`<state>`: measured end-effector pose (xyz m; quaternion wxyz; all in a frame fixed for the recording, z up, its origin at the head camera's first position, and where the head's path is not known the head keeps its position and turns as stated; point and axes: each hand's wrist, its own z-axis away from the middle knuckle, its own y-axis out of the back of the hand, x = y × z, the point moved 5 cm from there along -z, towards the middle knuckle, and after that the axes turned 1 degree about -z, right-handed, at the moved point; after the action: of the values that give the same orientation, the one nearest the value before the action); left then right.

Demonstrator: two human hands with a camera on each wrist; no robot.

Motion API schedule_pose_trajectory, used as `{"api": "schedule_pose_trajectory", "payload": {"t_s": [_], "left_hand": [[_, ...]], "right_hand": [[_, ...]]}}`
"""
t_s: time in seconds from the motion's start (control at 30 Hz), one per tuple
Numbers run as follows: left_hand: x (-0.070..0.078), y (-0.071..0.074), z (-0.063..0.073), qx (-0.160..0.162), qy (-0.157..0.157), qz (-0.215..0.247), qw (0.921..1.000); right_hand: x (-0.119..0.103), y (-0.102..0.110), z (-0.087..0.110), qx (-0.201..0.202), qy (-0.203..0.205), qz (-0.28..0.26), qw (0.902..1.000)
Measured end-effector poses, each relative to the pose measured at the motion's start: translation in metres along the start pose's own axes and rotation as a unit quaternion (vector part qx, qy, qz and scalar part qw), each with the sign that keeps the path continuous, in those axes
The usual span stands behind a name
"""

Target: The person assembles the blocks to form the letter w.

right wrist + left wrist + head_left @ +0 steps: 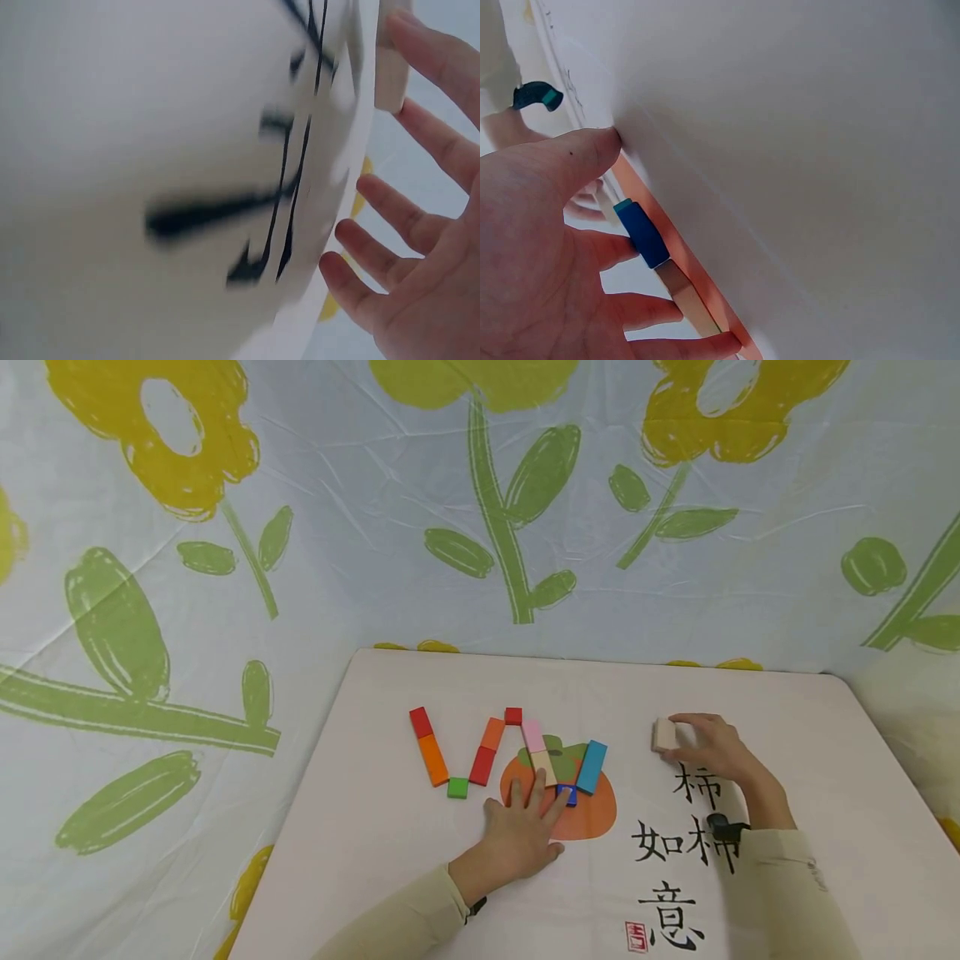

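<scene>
My right hand [716, 747] pinches a pale wooden block [664, 735] between thumb and index finger, to the right of the block pattern. In the right wrist view that pale block [391, 75] sits at the fingertips, with the other fingers spread apart. My left hand [517, 843] lies palm down with fingers spread. Its fingertips reach a beige block [543, 767] and a small dark blue block [572, 798]. The left wrist view has the blue block [642, 234] at one fingertip. A pink block [533, 736] and a light blue block [592, 767] flank these two.
Further left, a zigzag continues with an orange block [432, 760], a green cube [457, 788], a red block [482, 767] and others. The pale tabletop [360, 860] carries a printed persimmon [600, 814] and black characters [667, 914]. Flower-patterned cloth [360, 527] hangs behind.
</scene>
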<state>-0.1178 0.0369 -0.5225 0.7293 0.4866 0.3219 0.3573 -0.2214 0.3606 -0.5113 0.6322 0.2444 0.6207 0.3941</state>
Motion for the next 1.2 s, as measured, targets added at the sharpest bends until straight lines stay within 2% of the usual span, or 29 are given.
{"api": "schedule_pose_trajectory", "payload": {"t_s": [0.33, 0.73, 1.03, 1.2], "left_hand": [[0.0, 0.0, 0.0, 0.002, 0.0, 0.004, 1.0], [0.001, 0.0, 0.0, -0.006, 0.001, 0.001, 1.0], [0.001, -0.001, -0.002, -0.011, 0.003, 0.0, 0.9999], [0.001, -0.001, -0.003, -0.015, 0.003, -0.002, 0.9999]], "right_hand": [[-0.029, -0.024, -0.009, 0.026, 0.012, -0.027, 0.9992], [-0.055, -0.043, -0.027, 0.032, 0.021, -0.045, 0.9983], [-0.065, -0.048, -0.033, 0.02, -0.028, -0.008, 0.9994], [-0.067, -0.051, -0.035, 0.009, -0.041, -0.001, 0.9991]]}}
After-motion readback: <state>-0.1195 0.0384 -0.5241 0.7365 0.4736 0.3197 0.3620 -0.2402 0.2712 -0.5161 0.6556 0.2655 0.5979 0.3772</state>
